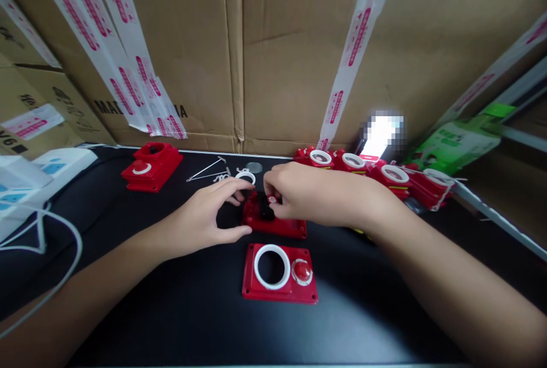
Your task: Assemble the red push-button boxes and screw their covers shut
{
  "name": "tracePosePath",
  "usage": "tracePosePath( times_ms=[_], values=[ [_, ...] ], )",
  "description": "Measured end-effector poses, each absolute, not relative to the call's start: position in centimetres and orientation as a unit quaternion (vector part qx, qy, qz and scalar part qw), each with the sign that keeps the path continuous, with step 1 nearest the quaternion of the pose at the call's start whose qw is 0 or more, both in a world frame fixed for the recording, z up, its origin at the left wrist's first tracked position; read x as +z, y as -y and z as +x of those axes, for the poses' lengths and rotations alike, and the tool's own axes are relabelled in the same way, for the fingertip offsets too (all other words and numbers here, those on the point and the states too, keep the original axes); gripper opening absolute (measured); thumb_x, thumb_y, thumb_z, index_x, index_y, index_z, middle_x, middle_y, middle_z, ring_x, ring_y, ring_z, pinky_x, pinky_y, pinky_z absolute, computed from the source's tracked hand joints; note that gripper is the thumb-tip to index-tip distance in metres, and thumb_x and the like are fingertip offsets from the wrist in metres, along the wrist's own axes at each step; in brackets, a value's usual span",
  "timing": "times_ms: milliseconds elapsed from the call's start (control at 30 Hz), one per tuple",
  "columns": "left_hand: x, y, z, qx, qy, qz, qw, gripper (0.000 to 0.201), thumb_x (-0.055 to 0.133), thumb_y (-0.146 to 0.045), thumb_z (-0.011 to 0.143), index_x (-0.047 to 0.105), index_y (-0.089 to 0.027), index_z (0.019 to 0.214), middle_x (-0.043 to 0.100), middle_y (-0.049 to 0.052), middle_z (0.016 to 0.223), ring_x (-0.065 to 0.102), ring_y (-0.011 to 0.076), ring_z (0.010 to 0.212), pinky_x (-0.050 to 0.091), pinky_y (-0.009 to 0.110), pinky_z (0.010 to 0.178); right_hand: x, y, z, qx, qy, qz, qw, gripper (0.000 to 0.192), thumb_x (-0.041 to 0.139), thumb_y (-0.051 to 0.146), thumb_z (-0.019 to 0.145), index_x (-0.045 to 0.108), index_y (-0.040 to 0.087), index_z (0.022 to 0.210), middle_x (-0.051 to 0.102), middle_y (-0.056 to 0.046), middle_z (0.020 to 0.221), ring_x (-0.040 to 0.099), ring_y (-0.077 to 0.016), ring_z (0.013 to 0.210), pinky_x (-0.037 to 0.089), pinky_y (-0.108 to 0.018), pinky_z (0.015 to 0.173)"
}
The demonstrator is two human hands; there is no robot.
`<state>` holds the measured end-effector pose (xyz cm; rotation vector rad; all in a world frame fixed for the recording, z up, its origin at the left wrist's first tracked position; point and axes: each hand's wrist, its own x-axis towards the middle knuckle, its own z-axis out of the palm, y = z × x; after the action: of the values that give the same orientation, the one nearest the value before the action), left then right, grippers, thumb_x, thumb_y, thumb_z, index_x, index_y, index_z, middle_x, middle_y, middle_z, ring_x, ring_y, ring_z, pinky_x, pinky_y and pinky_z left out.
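Note:
My left hand [200,217] is beside a red plastic housing [282,227], its thumb and fingers spread apart with nothing between them. My right hand [294,194] reaches over the same housing from the right, fingers closed in a pinch. At those fingertips is a small red part with a white mark [272,200], next to a black piece [265,208] inside the housing. The fingers partly hide both. Nearer to me lies a red cover [282,294] with a white ring round a large hole and a red dome in a smaller white ring.
Behind my hands lie a white ring [245,176], a clear disc [254,167] and thin metal rods [205,168]. A red unit [151,167] stands left. Several red units [393,177] line the back right, near a bright phone [382,131] and green bag [461,140]. Cardboard boxes [290,60] wall the back.

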<state>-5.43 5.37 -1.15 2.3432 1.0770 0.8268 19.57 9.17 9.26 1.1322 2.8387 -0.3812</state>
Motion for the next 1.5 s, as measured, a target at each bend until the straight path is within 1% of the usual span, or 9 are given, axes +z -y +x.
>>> tracePosePath(
  times_ms=[233,433,600,767,900,1167,1267,1400,1500],
  values=[
    [-1.5,-5.1,-4.9,0.273,-0.423,0.839,0.205,0.057,0.088,-0.040,0.092,0.066,-0.024,0.142,0.073,0.006,0.117,0.070,0.0234,0.091,0.064,0.039,0.086,8.8,-9.3,19.0,-0.104,-0.944,0.311,0.031,0.010,0.069,0.016,0.098,0.079,0.015,0.097,0.082,-0.013,0.102,0.072,-0.0214,0.079,0.048,-0.033,0.069],
    [-1.4,-4.7,-4.6,0.257,-0.445,0.827,0.227,0.052,0.085,-0.037,0.094,0.065,-0.028,0.141,0.069,0.003,0.111,0.067,0.0214,0.089,0.061,0.037,0.084,10.3,-10.4,20.2,-0.169,-0.941,0.294,0.000,0.016,0.076,0.028,0.103,0.084,0.018,0.111,0.085,-0.007,0.104,0.075,-0.0195,0.085,0.051,-0.029,0.072],
    [-2.0,-4.4,-4.4,0.265,-0.448,0.817,0.249,0.058,0.081,-0.033,0.096,0.059,-0.033,0.149,0.066,-0.001,0.106,0.065,0.0185,0.086,0.059,0.034,0.082,9.1,-14.1,20.9,-0.084,-0.932,0.350,-0.049,0.023,0.064,0.019,0.109,0.083,0.016,0.123,0.085,-0.011,0.122,0.078,-0.0257,0.108,0.058,-0.036,0.093],
    [-1.8,-4.2,-4.2,0.280,-0.454,0.806,0.256,0.054,0.074,-0.040,0.101,0.057,-0.029,0.152,0.068,-0.001,0.100,0.065,0.0192,0.085,0.058,0.035,0.081,4.5,-19.4,18.4,-0.042,-0.931,0.363,-0.017,0.035,0.074,0.018,0.105,0.074,0.011,0.139,0.074,-0.020,0.143,0.072,-0.0308,0.130,0.056,-0.047,0.115],
    [-1.4,-4.3,-4.1,0.287,-0.463,0.799,0.254,0.050,0.073,-0.043,0.101,0.062,-0.026,0.147,0.068,-0.002,0.095,0.065,0.0201,0.082,0.057,0.036,0.078,2.4,-21.9,16.6,-0.037,-0.931,0.362,0.029,0.040,0.075,0.040,0.108,0.069,0.019,0.142,0.071,-0.013,0.144,0.074,-0.0287,0.123,0.065,-0.052,0.104],
    [-1.3,-4.0,-4.0,0.289,-0.458,0.802,0.250,0.048,0.071,-0.041,0.101,0.064,-0.024,0.145,0.069,0.000,0.096,0.065,0.0203,0.083,0.057,0.035,0.077,1.5,-21.8,16.6,-0.035,-0.929,0.368,0.022,0.039,0.074,0.039,0.109,0.070,0.018,0.141,0.071,-0.013,0.143,0.074,-0.0282,0.122,0.065,-0.050,0.102],
    [-1.1,-4.0,-4.0,0.290,-0.458,0.805,0.240,0.052,0.073,-0.040,0.099,0.061,-0.024,0.147,0.070,0.000,0.098,0.065,0.0199,0.083,0.056,0.035,0.076,1.6,-21.5,16.8,-0.040,-0.925,0.378,-0.005,0.038,0.074,0.039,0.109,0.070,0.018,0.140,0.072,-0.012,0.142,0.074,-0.0278,0.121,0.065,-0.051,0.102],
    [-0.7,-4.2,-4.4,0.301,-0.456,0.808,0.220,0.056,0.077,-0.039,0.096,0.058,-0.026,0.147,0.071,0.001,0.110,0.064,0.0195,0.085,0.057,0.036,0.078,3.6,-19.9,18.8,-0.047,-0.911,0.400,-0.089,0.027,0.081,0.028,0.100,0.079,0.011,0.121,0.080,-0.016,0.123,0.077,-0.0290,0.112,0.061,-0.042,0.103],
    [-0.5,-4.5,-4.8,0.307,-0.457,0.811,0.199,0.060,0.080,-0.042,0.096,0.056,-0.028,0.148,0.069,0.004,0.120,0.064,0.0213,0.091,0.059,0.039,0.082,5.4,-17.1,21.8,-0.058,-0.894,0.415,-0.161,0.031,0.078,0.026,0.098,0.079,0.011,0.125,0.081,-0.015,0.119,0.077,-0.0228,0.092,0.060,-0.036,0.088]
  ],
)
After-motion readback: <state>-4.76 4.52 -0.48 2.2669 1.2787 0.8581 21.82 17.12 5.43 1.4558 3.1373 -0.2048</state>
